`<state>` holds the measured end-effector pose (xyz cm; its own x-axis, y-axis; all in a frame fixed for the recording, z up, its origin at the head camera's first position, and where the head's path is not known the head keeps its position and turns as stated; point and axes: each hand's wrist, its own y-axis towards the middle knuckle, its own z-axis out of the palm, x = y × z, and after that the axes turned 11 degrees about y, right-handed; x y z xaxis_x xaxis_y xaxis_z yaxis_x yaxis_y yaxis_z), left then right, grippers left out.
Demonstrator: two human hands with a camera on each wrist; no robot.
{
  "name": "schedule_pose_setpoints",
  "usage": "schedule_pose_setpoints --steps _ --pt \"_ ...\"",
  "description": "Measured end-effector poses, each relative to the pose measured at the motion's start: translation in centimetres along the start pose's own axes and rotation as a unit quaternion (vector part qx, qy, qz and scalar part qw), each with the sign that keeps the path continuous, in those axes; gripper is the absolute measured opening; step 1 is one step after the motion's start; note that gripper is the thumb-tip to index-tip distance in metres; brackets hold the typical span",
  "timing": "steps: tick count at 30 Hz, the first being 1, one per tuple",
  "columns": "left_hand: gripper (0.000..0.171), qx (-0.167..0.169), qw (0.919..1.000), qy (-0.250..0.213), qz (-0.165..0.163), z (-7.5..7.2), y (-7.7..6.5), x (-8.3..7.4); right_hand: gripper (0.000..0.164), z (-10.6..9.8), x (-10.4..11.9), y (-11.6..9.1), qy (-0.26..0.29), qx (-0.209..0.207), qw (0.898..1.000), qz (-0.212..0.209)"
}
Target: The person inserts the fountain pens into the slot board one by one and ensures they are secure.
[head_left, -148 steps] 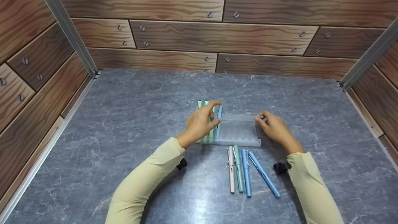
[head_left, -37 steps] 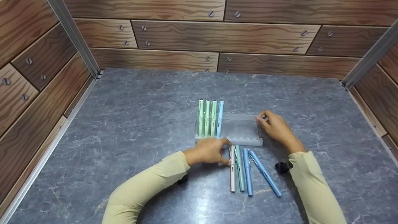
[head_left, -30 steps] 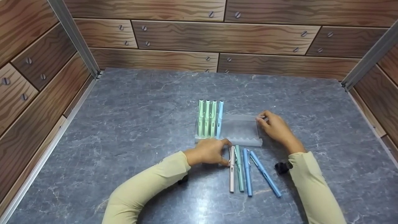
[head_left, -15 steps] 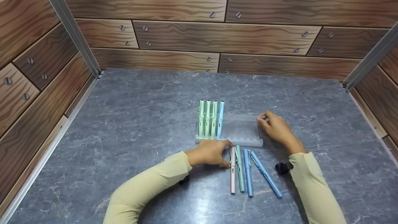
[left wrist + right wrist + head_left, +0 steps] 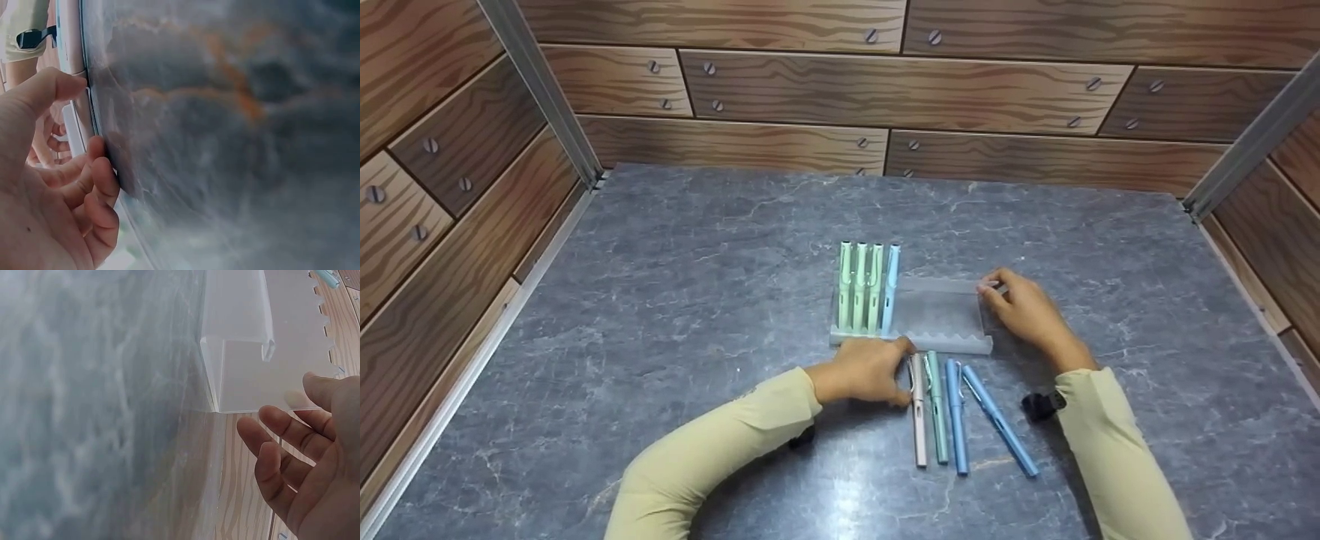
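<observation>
Thumb and fingers of my left hand point(image 5: 870, 369) pinch the upper part of a silver-grey pen point(image 5: 919, 420) with a clip. The left wrist view shows the thumb tip over this pen point(image 5: 73, 45) and the other fingers curled close by its end. Thumb and forefinger of my right hand point(image 5: 1020, 304) pinch the back right corner of a clear frosted plastic pen rack point(image 5: 941, 345). In the right wrist view the forefinger shows through the rack's sheet point(image 5: 292, 332). Several green pens point(image 5: 860, 289) and a light blue pen point(image 5: 891, 289) lie side by side in its left slots.
Right of the silver pen lie a teal-green pen point(image 5: 937, 409) and two blue pens, one nearly straight point(image 5: 956, 420) and one slanted point(image 5: 1001, 424). The grey marbled tabletop point(image 5: 720, 247) is bounded by wood-patterned walls point(image 5: 780, 90).
Since the oldest frame, my left hand has come down from the light blue pen in the rack to the silver pen. Lately that pen's top shifts slightly left with the hand. The right hand stays.
</observation>
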<state>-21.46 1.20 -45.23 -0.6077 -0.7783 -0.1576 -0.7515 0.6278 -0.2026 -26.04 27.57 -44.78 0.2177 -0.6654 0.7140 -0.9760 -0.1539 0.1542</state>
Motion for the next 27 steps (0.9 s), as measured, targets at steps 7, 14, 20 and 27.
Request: schedule_pose_setpoints --steps 7,14,20,27 --pt "0.070 -0.003 0.9998 -0.015 0.010 0.08 -0.17 0.00 0.030 -0.03 -0.07 -0.06 0.000 0.007 1.000 0.012" --pt "0.071 -0.022 0.9991 -0.034 0.010 0.02 -0.38 -0.09 0.027 -0.05 0.01 0.03 -0.006 0.006 1.000 0.011" --pt "0.073 -0.023 0.9959 -0.087 0.004 -0.18 -0.47 0.03 0.026 -0.01 0.09 0.04 -0.006 -0.002 1.000 0.006" --pt "0.073 -0.025 0.9904 -0.136 0.001 -0.23 -0.45 0.39 0.028 0.00 0.23 0.04 -0.006 0.003 1.000 0.009"
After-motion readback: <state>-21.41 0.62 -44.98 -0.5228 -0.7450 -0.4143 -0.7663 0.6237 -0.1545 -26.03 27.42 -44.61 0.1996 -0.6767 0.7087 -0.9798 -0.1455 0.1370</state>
